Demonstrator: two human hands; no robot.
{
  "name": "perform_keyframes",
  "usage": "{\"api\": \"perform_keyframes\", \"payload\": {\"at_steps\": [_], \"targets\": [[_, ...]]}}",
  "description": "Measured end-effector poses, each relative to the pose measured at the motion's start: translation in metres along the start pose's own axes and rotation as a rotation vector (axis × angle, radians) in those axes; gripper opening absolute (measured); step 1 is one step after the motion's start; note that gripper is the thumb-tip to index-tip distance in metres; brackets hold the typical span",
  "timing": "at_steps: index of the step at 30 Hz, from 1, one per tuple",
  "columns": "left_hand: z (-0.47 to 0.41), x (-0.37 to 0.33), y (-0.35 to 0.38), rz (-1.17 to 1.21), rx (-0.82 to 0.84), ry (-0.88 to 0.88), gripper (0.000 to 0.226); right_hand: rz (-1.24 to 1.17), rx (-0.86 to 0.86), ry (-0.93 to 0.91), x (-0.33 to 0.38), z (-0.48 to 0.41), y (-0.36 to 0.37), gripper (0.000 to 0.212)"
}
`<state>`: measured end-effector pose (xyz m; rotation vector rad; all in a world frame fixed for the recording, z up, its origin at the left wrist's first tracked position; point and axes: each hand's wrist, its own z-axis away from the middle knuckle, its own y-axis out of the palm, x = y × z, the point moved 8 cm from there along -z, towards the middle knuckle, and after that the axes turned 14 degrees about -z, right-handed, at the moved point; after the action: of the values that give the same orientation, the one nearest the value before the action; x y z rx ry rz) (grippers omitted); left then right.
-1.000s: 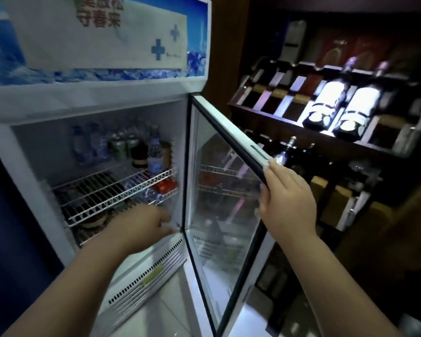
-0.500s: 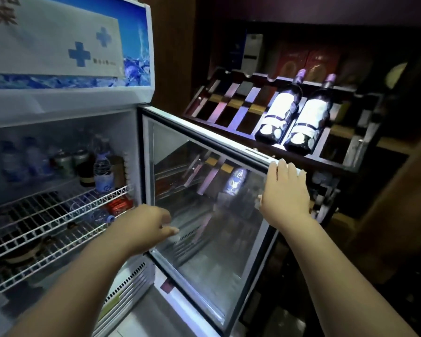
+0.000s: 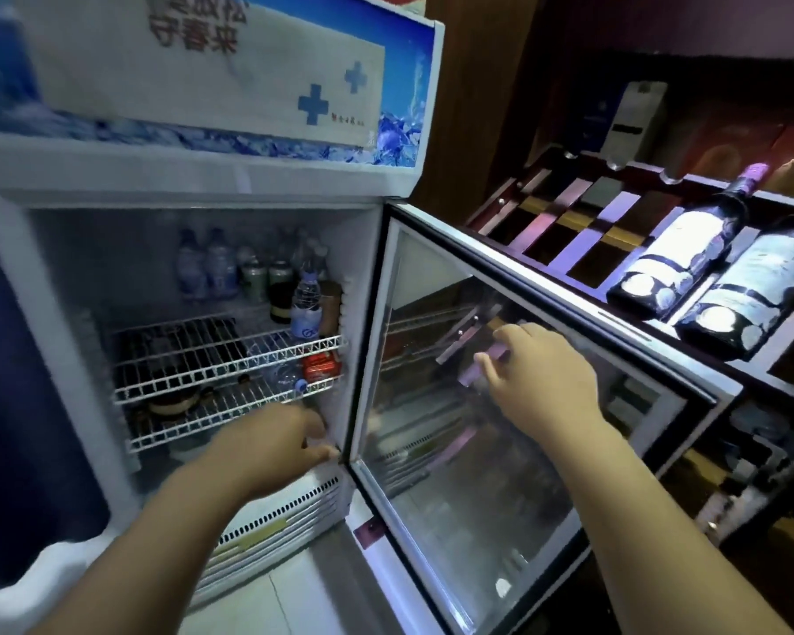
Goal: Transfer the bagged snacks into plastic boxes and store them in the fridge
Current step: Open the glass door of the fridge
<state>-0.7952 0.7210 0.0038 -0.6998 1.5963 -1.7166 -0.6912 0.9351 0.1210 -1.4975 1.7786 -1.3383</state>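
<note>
The white display fridge (image 3: 248,185) stands open, its glass door (image 3: 500,497) swung out to the right. My left hand (image 3: 271,446) reaches into the bottom right of the cabinet, just under the lower wire shelf (image 3: 179,428), with its fingertips by the door hinge edge. Only the back of the hand shows, so whatever is under it is hidden. My right hand (image 3: 537,382) is in front of the door glass below its top edge, fingers apart and holding nothing. No snack bag or plastic box is clearly visible.
The upper wire shelf (image 3: 202,355) carries a water bottle (image 3: 306,309), cans and more bottles at the back. A red pack (image 3: 322,364) lies beneath it. A dark wooden rack with two wine bottles (image 3: 679,258) stands close behind the door. A vent grille (image 3: 271,524) runs below the cabinet.
My right hand has come off the door's top edge and now sits lower, in front of the glass. The door has swung wider open. My left hand stays low inside the fridge.
</note>
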Motion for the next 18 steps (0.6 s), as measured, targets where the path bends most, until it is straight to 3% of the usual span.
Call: {"api": "perform_keyframes", "payload": {"at_steps": [5, 9, 18], "targets": [[0.055, 0.074, 0.002, 0.017, 0.017, -0.199, 0.041, -0.036, 0.269, -0.098, 0.072, -0.004, 0.059, 0.039], [0.129, 0.133, 0.003, 0.028, 0.012, -0.370, 0.025, -0.095, 0.436, -0.241, 0.156, 0.019, 0.091, 0.039], [0.357, 0.239, 0.023, 0.021, -0.018, -0.817, 0.033, -0.133, 0.704, -0.637, 0.370, 0.142, 0.122, 0.047]]}}
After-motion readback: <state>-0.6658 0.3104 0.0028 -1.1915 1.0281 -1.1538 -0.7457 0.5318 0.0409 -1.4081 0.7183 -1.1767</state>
